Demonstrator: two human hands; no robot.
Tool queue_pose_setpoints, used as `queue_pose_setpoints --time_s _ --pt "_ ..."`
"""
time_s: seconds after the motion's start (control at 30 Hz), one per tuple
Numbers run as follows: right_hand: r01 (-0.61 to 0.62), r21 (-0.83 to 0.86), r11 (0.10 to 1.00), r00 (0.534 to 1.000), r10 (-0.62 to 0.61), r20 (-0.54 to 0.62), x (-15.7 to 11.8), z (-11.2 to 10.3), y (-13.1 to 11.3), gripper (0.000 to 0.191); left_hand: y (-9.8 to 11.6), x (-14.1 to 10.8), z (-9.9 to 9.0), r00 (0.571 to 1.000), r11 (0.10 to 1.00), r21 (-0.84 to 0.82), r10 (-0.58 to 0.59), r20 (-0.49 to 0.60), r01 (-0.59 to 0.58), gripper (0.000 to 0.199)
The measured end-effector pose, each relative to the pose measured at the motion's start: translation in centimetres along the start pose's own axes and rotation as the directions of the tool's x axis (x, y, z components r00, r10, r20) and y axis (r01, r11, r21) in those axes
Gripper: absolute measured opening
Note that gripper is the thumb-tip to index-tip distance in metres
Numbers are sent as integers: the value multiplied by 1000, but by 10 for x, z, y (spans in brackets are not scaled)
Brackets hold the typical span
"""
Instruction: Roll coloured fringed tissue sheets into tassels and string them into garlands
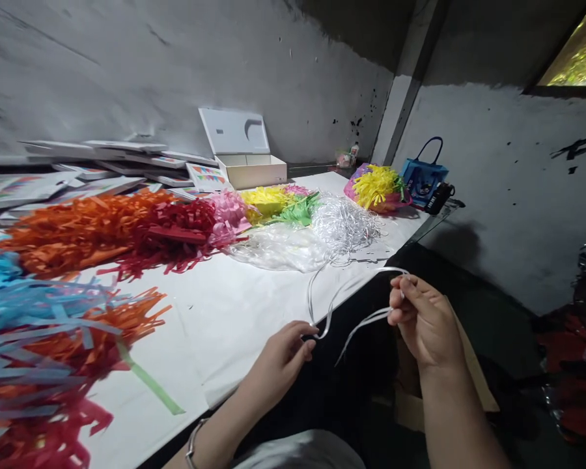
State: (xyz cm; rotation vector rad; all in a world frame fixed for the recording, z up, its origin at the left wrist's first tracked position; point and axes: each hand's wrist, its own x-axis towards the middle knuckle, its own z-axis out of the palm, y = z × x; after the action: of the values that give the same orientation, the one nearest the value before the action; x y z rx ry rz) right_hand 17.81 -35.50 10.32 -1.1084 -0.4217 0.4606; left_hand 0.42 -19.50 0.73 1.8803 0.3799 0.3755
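Two hands worked white cord (344, 286) near the tabletop (215, 312) edge. Right hand (427, 319): fingers pinched on cord. Left hand (286, 352): fingers curled nearly closed at the loop; grip unclear. Tangled silvery strands (344, 221) lay beyond.

Left hand: My bare left hand (286, 355) reaches forward, fingers loosely curled, a narrow gap between thumb and forefinger.
Right hand: My bare right hand (427, 322), raised higher, pinches thumb against forefinger, the other fingers folded in.
Arms: My bare left forearm (234, 410) slants inward; my bare right forearm (452, 410) rises more steeply.
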Motion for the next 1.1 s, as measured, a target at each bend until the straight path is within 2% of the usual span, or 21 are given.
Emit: queue_pose_setpoints --time_s 0.17,0.23,0.4,0.53,0.6,0.63,0.67,0.77,0.87,0.97,1.03,1.1 --pt "19 131 991 996 -30 82 8 33 -8 40 -10 -3 27 992 996 92 -29 119 18 49" --pt "8 195 981 989 -37 146 9 43 -10 36 -16 -2 33 992 997 68 -32 122 24 47" --pt "-24 259 966 973 -37 229 10 53 -13 31 -25 -2 36 999 998 32 -44 -14 44 15" --pt "-13 262 965 968 -53 246 9 53 -14 29 -28 -5 31 978 999 29 -39 -205 46 17" --pt "-7 256 967 965 -61 256 9 55 -14 28 -27 -4 30 959 1000 6 -19 -284 22 31" --pt "-5 250 968 962 -63 265 8 57 -14 27 -25 -2 29 958 1000 0 -6 -286 7 38" --pt "-2 243 970 960 -66 273 8 59 -14 27 -23 0 29 966 1000 -1 5 -258 -5 39" --pt "19 214 977 954 -82 290 10 64 -13 27 -16 6 25 988 1000 18 26 -153 -24 20" --pt "72 170 983 960 -115 257 17 63 -10 27 -9 4 18 993 1000 7 1 -121 0 29" --pt "139 120 983 977 -156 144 30 51 -4 28 -5 -9 3 996 991 -115 -77 -32 73 39" --pt "157 102 982 984 -165 72 41 38 2 29 -3 -19 -13 990 963 -228 -140 26 142 44" --pt "153 93 984 988 -156 20 52 21 8 32 -1 -29 -33 983 940 -288 -183 32 185 47"
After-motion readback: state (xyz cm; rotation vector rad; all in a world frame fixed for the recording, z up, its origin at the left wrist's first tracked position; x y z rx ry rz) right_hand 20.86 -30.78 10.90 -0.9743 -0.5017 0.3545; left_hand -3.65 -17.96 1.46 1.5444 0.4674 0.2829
